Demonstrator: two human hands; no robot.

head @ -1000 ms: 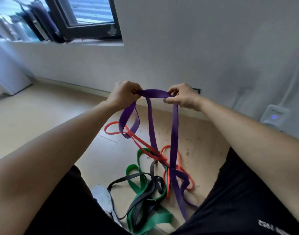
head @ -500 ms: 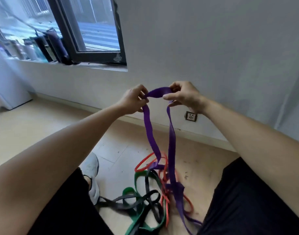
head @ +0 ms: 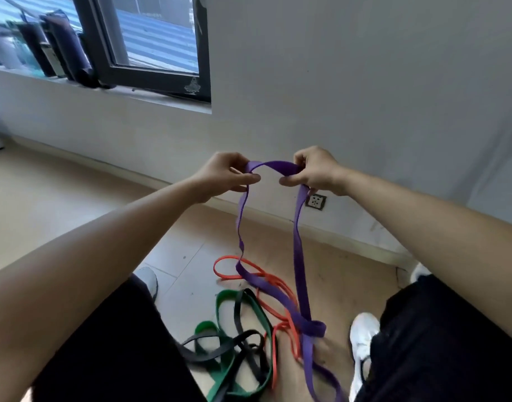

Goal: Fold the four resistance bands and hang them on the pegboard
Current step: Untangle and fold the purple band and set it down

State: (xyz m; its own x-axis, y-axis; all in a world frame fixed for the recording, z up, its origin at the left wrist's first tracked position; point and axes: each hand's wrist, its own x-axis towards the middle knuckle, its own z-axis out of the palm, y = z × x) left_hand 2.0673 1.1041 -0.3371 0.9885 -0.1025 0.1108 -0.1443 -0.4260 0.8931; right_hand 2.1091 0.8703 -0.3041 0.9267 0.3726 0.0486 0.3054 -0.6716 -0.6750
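I hold the purple band (head: 299, 256) up in front of the wall. My left hand (head: 224, 174) pinches it at the left of a short arch, and my right hand (head: 314, 171) pinches the other end of that arch. Two purple strands hang from my hands to the floor and cross near my right shoe. Beneath them the orange band (head: 273, 307) lies in loops. The green band (head: 228, 369) and the black band (head: 220, 348) lie tangled together between my legs. No pegboard is in view.
A grey wall stands close ahead with a socket (head: 315, 202) low above the skirting. A dark-framed window (head: 150, 44) with dark items on its sill is at the upper left. My white shoes (head: 362, 340) rest on the beige floor.
My hands have risen and moved a little apart, so the purple arch between them is wider. More of the purple band is lifted off the floor, and my view has tilted up.
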